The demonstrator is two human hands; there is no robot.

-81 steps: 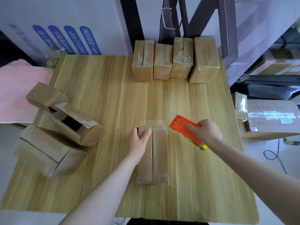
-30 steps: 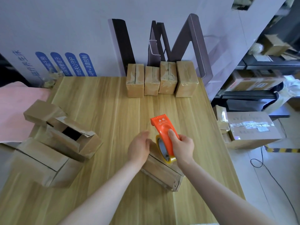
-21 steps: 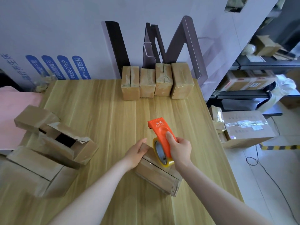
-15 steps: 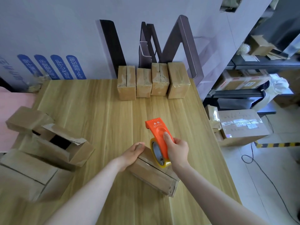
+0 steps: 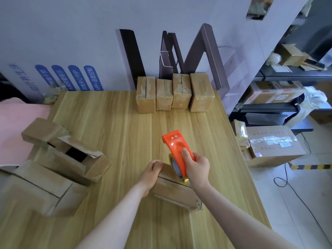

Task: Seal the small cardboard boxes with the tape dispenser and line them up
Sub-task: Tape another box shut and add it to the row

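My left hand [image 5: 150, 174] curls over the far corner of the small box [image 5: 175, 194], which lies skewed, right of centre on the table [image 5: 116, 123]. My right hand [image 5: 197, 168] wraps the orange plastic tape dispenser [image 5: 177, 148], roll down on the box's top seam. Bare wood-grain runs from here to four taped boxes [image 5: 172, 94] lined up along the far edge. Open-flapped cartons [image 5: 68, 159] are heaped at left.

Pale wood-grain table [image 5: 111, 119], smooth with a soft sheen, and the tape dispenser [image 5: 177, 150] shows glossy orange plastic. The cardboard box [image 5: 172, 191] under it is matt brown, while the four back-row boxes [image 5: 180, 94] gleam under shiny clear tape; at left, an open box [image 5: 97, 167] shows a rough, torn paper edge.
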